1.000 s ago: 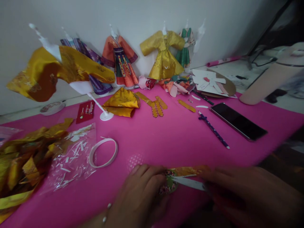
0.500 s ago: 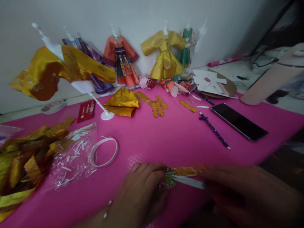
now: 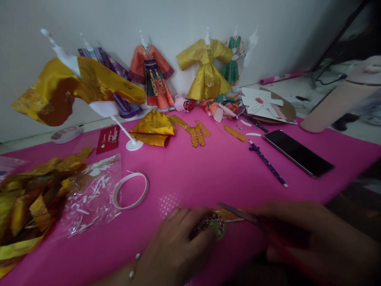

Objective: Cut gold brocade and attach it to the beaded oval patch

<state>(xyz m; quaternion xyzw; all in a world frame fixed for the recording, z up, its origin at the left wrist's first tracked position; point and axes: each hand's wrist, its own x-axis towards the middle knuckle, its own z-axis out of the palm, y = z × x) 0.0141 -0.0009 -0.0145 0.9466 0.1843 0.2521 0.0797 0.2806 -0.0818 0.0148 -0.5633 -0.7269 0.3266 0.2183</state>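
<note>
My left hand (image 3: 181, 242) presses on a round, green-centred piece with a dark speckled rim (image 3: 219, 226), its fingers curled over the left side. From the right of that piece a strip of golden fabric (image 3: 232, 215) runs under the scissors. My right hand (image 3: 315, 234), partly blurred, grips red-handled scissors (image 3: 241, 212); their blades point left, above the strip. Whether the blades are fully closed is hard to see. A white ring of tape (image 3: 131, 207) lies left of my left hand.
Golden scraps (image 3: 41, 210) and a clear bag of white bits (image 3: 95, 190) lie left. Dressed doll stands line the wall, one in a golden jacket (image 3: 59, 91). Cut golden pieces (image 3: 198, 135), a purple pencil (image 3: 269, 165), a phone (image 3: 299, 153) and a pinkish bottle (image 3: 336, 95) sit beyond my hands.
The scissors have shifted up and left, and their blades now lie over the golden strip. My left hand keeps its place with the round piece turned slightly and more exposed.
</note>
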